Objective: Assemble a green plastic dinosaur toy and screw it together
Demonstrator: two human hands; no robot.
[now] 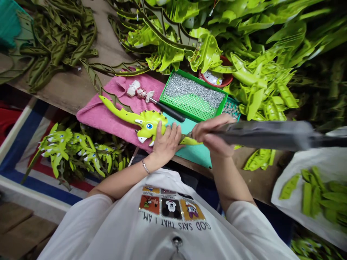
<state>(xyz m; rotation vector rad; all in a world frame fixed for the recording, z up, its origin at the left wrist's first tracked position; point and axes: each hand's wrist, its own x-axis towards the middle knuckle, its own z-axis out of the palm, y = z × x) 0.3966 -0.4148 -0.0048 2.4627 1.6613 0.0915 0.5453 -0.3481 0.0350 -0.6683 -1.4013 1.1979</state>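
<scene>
A lime-green toy dinosaur (121, 117) with a horned head, blue eye and dark wing lies on the pink cloth and a teal mat. My left hand (166, 142) presses over its neck, fingers closed on it. In my right hand (215, 133) is a dark power screwdriver (265, 134), blurred and lying nearly level. Its tip points left at the toy, close to my left fingers; whether it touches a screw is hidden. Just beyond my hands sits a green tray (193, 94) of small silvery screws. A black-handled tool (170, 111) with cloth tied round its shaft rests beside it.
Lime-green shell parts (260, 83) pile up at the back and right. Dark olive wing parts (59, 43) heap at the back left. A red basket (227, 80) holds white pieces. Lower left, a lined crate (16, 166) holds assembled dinosaurs; a white sack (287, 180) stands right.
</scene>
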